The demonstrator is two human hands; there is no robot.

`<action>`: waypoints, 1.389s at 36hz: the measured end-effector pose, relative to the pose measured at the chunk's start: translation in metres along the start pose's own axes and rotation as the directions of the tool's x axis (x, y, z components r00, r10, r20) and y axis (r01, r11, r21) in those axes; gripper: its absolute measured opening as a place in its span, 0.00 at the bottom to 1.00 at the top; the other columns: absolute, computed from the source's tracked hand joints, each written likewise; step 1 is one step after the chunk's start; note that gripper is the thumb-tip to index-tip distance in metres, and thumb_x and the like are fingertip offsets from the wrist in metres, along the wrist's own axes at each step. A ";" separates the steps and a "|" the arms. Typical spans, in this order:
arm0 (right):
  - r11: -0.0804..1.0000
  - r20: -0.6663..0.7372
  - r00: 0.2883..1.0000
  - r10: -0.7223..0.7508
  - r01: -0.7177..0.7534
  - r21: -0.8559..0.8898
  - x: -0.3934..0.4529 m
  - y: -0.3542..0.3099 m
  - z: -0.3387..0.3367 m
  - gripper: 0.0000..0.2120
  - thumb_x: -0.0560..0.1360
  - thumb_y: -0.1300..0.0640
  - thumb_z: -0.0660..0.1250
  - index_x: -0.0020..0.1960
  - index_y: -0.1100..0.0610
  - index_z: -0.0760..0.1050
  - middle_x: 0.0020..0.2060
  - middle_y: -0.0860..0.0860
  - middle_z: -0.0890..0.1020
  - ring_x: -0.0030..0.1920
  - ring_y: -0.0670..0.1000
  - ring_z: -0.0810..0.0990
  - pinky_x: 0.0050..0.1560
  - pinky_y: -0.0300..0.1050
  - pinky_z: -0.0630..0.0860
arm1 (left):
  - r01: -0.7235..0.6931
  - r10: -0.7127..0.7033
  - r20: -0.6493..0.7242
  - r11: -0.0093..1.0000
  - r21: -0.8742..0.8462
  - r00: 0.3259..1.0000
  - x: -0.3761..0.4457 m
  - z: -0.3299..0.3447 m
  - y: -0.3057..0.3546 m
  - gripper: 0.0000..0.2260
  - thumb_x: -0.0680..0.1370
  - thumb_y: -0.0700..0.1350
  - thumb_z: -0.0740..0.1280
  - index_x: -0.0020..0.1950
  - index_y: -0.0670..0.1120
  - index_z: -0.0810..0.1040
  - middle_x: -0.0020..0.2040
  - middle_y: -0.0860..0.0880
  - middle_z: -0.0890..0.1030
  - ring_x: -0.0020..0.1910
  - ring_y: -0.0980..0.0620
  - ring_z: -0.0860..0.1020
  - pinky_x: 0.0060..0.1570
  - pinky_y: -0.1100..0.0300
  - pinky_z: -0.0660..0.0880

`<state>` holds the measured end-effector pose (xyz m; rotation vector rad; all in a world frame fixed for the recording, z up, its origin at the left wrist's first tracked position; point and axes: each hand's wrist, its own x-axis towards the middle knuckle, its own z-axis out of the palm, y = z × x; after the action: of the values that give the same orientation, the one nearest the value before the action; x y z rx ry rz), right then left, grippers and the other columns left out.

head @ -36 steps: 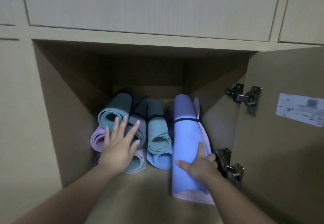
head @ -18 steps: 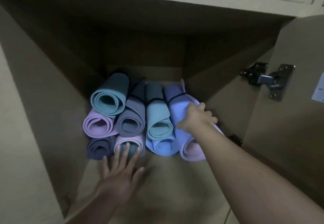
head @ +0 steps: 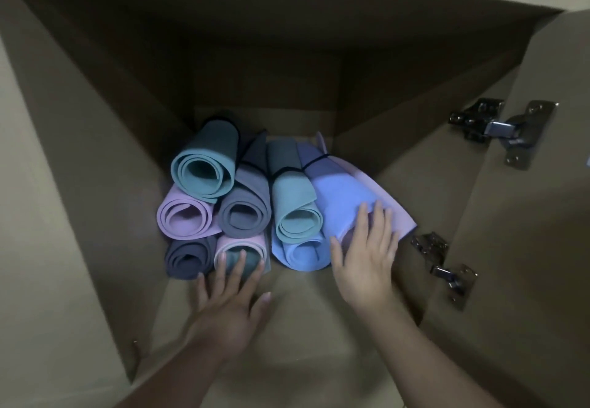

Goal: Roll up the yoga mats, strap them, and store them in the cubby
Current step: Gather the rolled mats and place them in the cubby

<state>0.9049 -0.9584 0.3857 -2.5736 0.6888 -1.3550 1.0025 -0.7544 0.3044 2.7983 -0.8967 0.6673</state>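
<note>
Nearest: two bare forearms reaching into the cubby (head: 95, 152) from the lower edge of the view.

Left hand (head: 230, 299): fingers straight and spread, holding nothing; fingertips touch the front end of the pink-and-teal roll (head: 241, 252) on the bottom row.

Right hand (head: 367, 257): fingers straight and close together, laid flat on the front end of the periwinkle-and-lilac roll (head: 348, 196), holding nothing.

Cubby floor: bare wood-tone panel in front of the mats, under both hands.

Mats, eight rolls, lying end-on toward the viewer, stacked toward the back of the cubby floor:
- Bottom row, left to right: dark navy roll (head: 188, 256); pink-and-teal roll; blue roll (head: 298, 252).
- Middle: lilac roll (head: 185, 216) above the navy one; grey roll (head: 244, 216) just beside it.
- Top left: teal roll (head: 204, 171), resting on the lilac and grey rolls.
- Centre right: light teal roll (head: 297, 212), lying on the blue roll, with a dark strap (head: 285, 170) round it.
- Far right: periwinkle-and-lilac roll, loosely wound (its outer lilac layer flares toward the cubby's right wall), with a dark strap (head: 314, 161) round its far part.
Whether the left-hand rolls are strapped cannot be told.

Right of the stack: cubby door (head: 526, 264), open, carried on a lower hinge (head: 447, 267) and an upper hinge (head: 501, 126), both metal.

Farthest: the cubby's back wall, in shadow.
</note>
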 end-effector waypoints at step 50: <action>0.996 -0.617 0.783 -0.077 0.038 -0.077 0.059 -0.013 -0.267 0.28 0.71 0.67 0.56 0.72 0.64 0.66 0.73 0.58 0.67 0.76 0.59 0.52 0.76 0.48 0.44 | -0.824 0.476 -0.679 0.407 -0.394 0.559 0.088 -0.287 0.205 0.23 0.82 0.46 0.53 0.77 0.46 0.60 0.78 0.48 0.59 0.77 0.52 0.52 0.76 0.57 0.47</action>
<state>0.7209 -0.9538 0.5884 -2.1690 0.7411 -2.2730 0.8410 -0.8953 0.5982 1.4074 -1.7405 0.8112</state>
